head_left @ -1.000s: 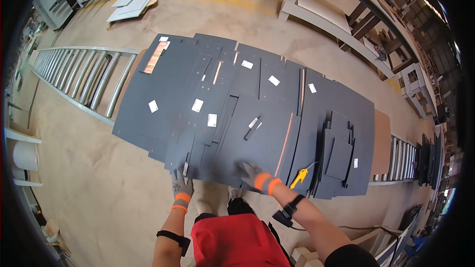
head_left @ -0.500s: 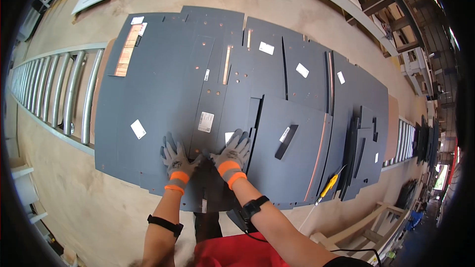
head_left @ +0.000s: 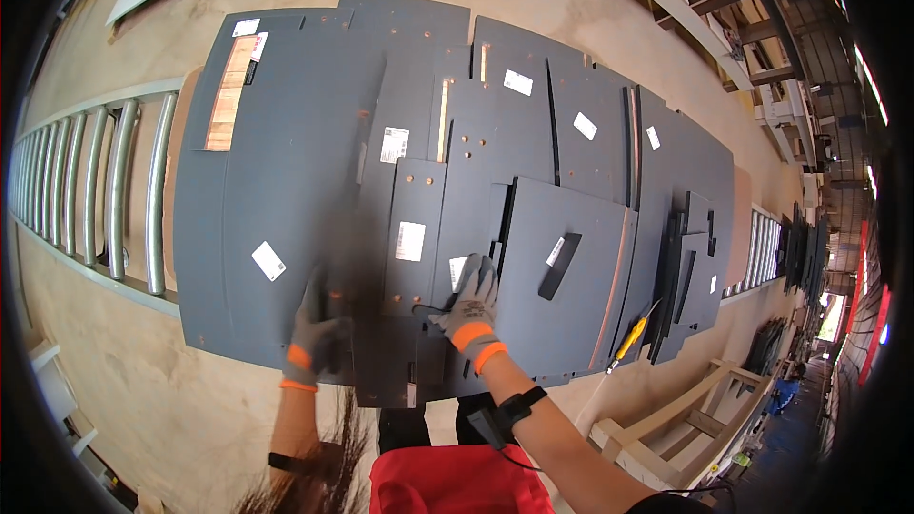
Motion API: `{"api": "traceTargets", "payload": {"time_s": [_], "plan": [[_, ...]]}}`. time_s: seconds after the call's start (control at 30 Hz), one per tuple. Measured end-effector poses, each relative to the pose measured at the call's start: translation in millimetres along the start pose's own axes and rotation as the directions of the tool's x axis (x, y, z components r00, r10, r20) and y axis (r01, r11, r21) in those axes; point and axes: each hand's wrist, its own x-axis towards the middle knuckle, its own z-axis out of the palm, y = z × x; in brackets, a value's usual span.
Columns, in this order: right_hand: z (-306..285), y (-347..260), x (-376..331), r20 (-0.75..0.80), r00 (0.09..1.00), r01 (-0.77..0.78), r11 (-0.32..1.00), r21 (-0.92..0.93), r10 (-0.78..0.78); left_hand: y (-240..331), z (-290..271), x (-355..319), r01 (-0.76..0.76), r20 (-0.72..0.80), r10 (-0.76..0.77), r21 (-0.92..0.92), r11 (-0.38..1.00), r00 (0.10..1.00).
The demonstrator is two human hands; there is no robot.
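Head camera: from where I stand, dark grey panels (head_left: 476, 176) lie overlapped across the middle of the frame. At lower centre, the right hand (head_left: 473, 305) rests on them, fingers outstretched, its grip loose. The left hand (head_left: 319, 324), further left, is beside a blurred dark edge; whether it grasps that, I can't tell.

I record the left hand (head_left: 314, 331) at the dark panels (head_left: 286, 181), blurred, its grip undeterminable. I observe the right hand (head_left: 471, 306) on the panels, fingers extended, partly covering a white label (head_left: 457, 272). A yellow air gun (head_left: 629, 339) lies further right at the panels' near edge. A roller conveyor (head_left: 163, 181) extends leftward.
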Motion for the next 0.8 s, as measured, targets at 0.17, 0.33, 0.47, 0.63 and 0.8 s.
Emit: {"api": "traceTargets", "payload": {"time_s": [0.17, 0.33, 0.47, 0.63, 0.8], "plan": [[-5.8, 1.8, -7.0, -0.016, 1.0, -0.011, 0.996, 0.083, 0.013, 22.7, 1.1, -15.0, 0.141, 0.241, 0.01, -0.601, 0.787, 0.97], [18.8, 9.7, -8.0, -0.209, 0.962, -0.096, 0.936, 0.338, 0.174, -19.8, -21.4, 2.3, 0.037, 0.13, -0.004, -0.256, 0.966, 0.991], [-2.2, 26.3, 9.8, -0.15, 0.982, -0.032, 0.891, 0.453, 0.112, -50.0, -30.6, 7.1, 0.098, -0.037, -0.107, -0.192, 0.976, 0.994], [-21.6, 66.4, 21.6, -0.234, 0.972, 0.117, 0.818, 0.563, 0.022, -35.8, -7.1, 3.4, 0.06, -0.064, -0.072, -0.163, 0.985, 0.995], [-70.2, 28.2, -52.3, -0.499, 0.857, 0.292, 0.918, 0.268, -0.127, -46.3, -21.2, -7.2, 0.031, -0.03, -0.035, -0.108, 0.994, 0.999]]}}
